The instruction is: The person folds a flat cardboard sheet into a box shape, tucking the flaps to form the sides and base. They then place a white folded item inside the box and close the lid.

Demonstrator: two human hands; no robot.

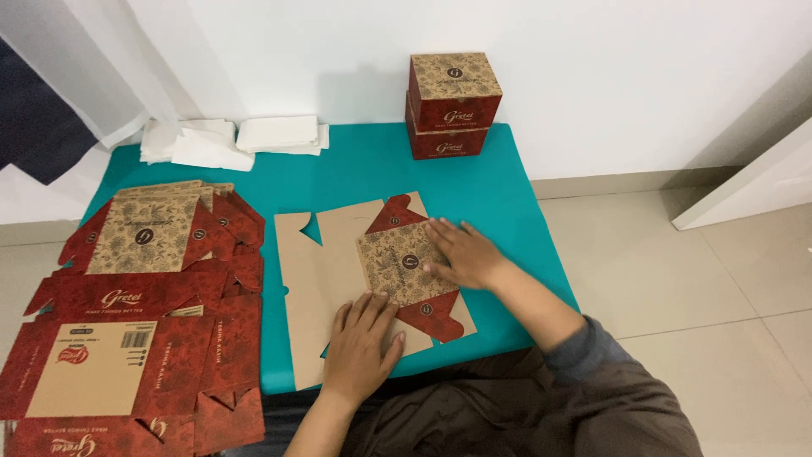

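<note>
A flat, unfolded box blank (338,279) lies at the centre of the frame on the teal worktop (499,195), plain brown side up, its long axis running from the upper middle down toward the lower middle. One patterned panel with red corner flaps (406,267) is folded over on top of it — this folded part sits directly under and between both hands.

The right hand (461,254) comes in from the lower right and lies flat on the right edge of the folded panel, fingers (444,230) spread and pointing to the upper left, pressing down rather than gripping. The left hand (359,347) rests at the lower edge of the blank, fingers extended and slightly apart, tips touching the near corner of the patterned panel; it closes on nothing. Of the two, the right hand covers more of the panel.

To the left of the frame a stack of red printed flat blanks (144,322) lies fanned out, well apart from the hands. At the upper middle two assembled boxes (452,106) stand stacked against the wall, and folded white sheets (233,140) lie at the upper left.
</note>
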